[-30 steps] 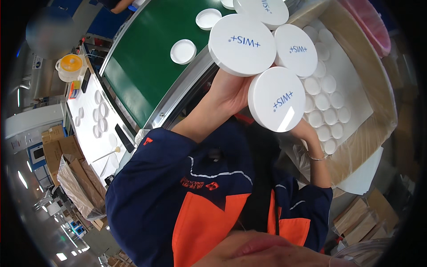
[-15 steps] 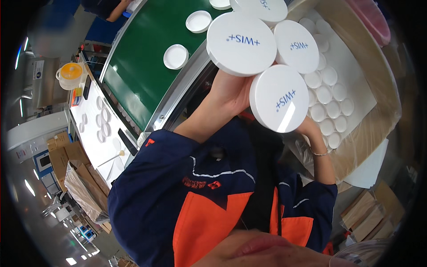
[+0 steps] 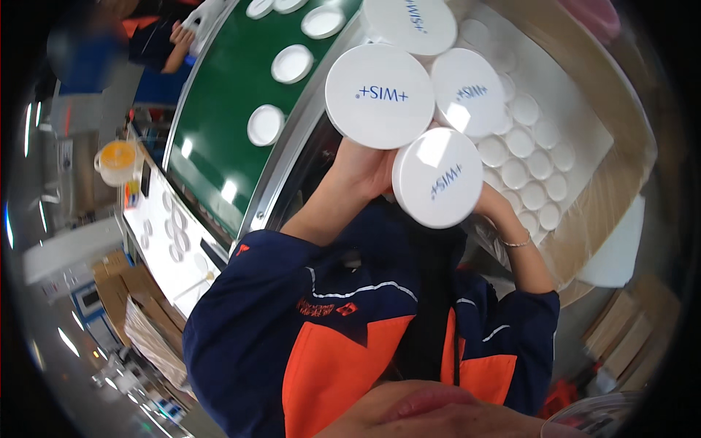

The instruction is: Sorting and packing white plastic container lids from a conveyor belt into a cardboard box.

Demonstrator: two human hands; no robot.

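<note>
Several white round lids with blue print are fanned out in front of me: a large left lid point(image 3: 378, 96), an upper lid point(image 3: 410, 23), a right lid point(image 3: 469, 93) and a lower lid point(image 3: 438, 178). My left hand point(image 3: 365, 166) grips them from beneath the large left lid, its fingers mostly hidden behind. My right hand point(image 3: 493, 206), with a bracelet at the wrist, is closed at the right edge of the lower lid; its fingertips are covered.
A green conveyor belt point(image 3: 219, 139) carries white lids at left. To the right, a plastic-lined carton point(image 3: 621, 139) holds rows of white round pieces point(image 3: 539, 162). A lit white table point(image 3: 157, 226) with round pieces stands far left. Another person's hand point(image 3: 182, 35) shows beyond the belt.
The held lids have shifted slightly left and down in view, both hands with them. Lids on the belt appear lower, and more of the other person shows at upper left.
</note>
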